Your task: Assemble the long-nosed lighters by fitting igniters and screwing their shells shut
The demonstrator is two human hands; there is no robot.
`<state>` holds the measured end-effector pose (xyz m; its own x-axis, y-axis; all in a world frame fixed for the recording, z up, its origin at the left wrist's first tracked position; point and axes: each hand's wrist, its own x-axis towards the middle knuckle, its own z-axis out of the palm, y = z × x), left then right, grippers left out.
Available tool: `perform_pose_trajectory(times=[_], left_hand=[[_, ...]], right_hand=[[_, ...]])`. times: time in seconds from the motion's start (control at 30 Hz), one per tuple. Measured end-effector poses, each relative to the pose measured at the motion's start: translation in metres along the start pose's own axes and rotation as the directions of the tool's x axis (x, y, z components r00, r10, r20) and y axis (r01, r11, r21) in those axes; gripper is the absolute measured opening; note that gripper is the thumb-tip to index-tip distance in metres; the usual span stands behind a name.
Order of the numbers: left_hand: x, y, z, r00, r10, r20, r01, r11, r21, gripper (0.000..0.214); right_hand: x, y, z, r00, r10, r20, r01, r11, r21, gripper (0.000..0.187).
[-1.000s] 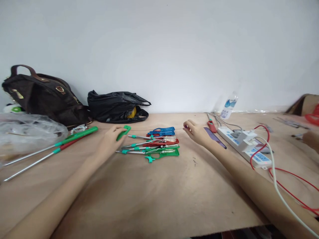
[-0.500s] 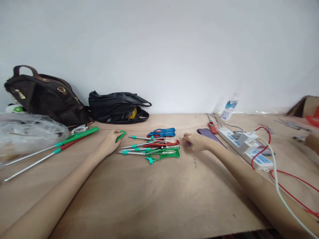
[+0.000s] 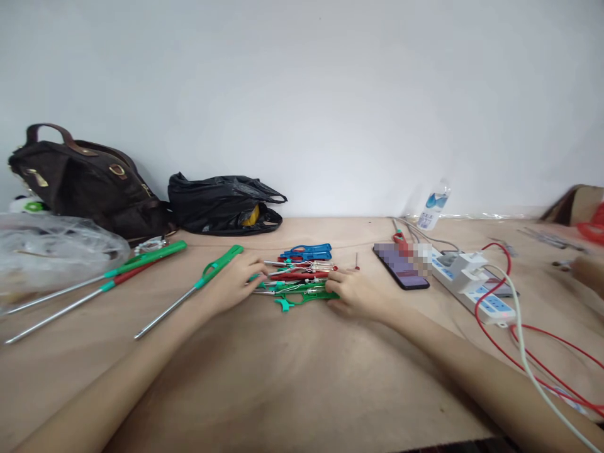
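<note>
A small pile of green, red and blue plastic lighter frames with metal rods (image 3: 299,272) lies on the brown table (image 3: 292,371). My left hand (image 3: 234,281) rests on the pile's left end, fingers curled over the rods. My right hand (image 3: 353,290) presses on the pile's right end, fingers bent over the green frame. A long green-handled lighter (image 3: 191,290) lies free just left of my left hand. A thin red pin (image 3: 357,260) lies behind my right hand.
Two more long green and red lighters (image 3: 101,281) lie at left beside a clear plastic bag (image 3: 51,251). A brown handbag (image 3: 89,179) and black bag (image 3: 221,204) stand by the wall. A phone (image 3: 401,265), white power strip (image 3: 472,280) with red wires and a bottle (image 3: 431,204) are at right.
My left hand has let go of the green-handled lighter, which now lies on the table, and moved right onto the pile. My right hand came left onto the pile's other end.
</note>
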<state>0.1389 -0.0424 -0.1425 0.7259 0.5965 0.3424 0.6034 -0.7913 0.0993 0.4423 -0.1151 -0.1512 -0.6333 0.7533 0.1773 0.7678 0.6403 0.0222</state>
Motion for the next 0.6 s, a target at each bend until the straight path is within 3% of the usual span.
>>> perform_pose_trajectory(times=[0.1,0.2,0.33,0.5,0.6], left_hand=[[0.0,0.021,0.002,0.996,0.086,0.033,-0.086,0.996,0.003,0.028],[-0.002,0.026,0.005,0.988,0.13,0.087,-0.133,0.991,0.03,0.025],[-0.004,0.024,0.004,0.979,0.16,0.129,-0.164,0.986,0.02,0.022],[-0.002,0.026,0.002,0.972,0.161,0.17,-0.161,0.987,-0.009,0.022],[-0.002,0.028,0.001,0.972,0.142,0.19,-0.14,0.99,-0.023,0.021]], right_hand=[[0.002,-0.005,0.016,1.0,0.025,-0.004,-0.025,0.996,-0.089,0.01],[0.002,-0.003,0.023,0.999,0.0,-0.048,-0.003,0.998,-0.064,0.018],[0.0,0.006,0.019,0.991,0.003,-0.137,0.021,0.985,0.171,0.016],[-0.004,0.014,0.008,0.983,0.184,-0.011,-0.15,0.834,0.531,0.013],[-0.006,0.017,0.002,0.979,0.199,0.042,-0.177,0.735,0.654,0.014]])
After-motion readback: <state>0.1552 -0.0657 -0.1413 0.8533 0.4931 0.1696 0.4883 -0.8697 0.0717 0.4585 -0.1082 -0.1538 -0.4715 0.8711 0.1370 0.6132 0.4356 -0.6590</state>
